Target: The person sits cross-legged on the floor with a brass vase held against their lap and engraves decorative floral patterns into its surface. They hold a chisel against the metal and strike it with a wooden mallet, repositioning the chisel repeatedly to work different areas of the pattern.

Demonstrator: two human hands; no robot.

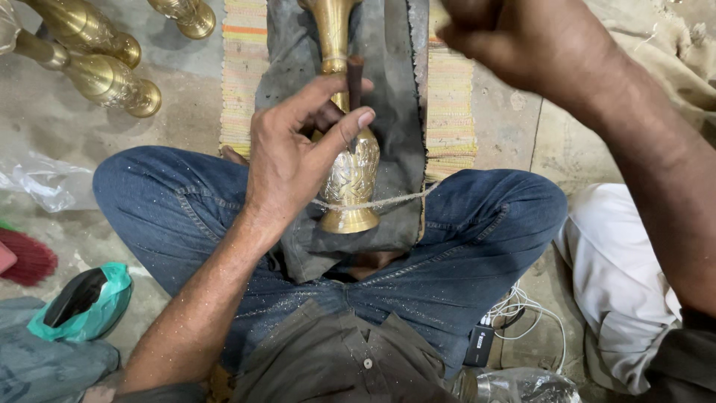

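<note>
A brass vase (350, 179) with an engraved belly lies on a dark cloth (395, 112) between my crossed legs, its foot toward me. A thin cord (395, 200) runs across the vase near the foot. My left hand (294, 153) pinches a short dark rod-like tool (355, 80) between thumb and fingers, with the tip set on the vase's neck. My right hand (514, 37) is raised above the cloth at the upper right, clenched in a fist. What the fist holds is hidden.
Several more brass vases (112, 78) lie on the floor at the upper left. A striped mat (242, 67) sits under the cloth. A green bag (86, 302) and a red brush (30, 257) lie at left. White cloth (619, 276), cables (522, 306) and a plastic bottle (522, 386) are at right.
</note>
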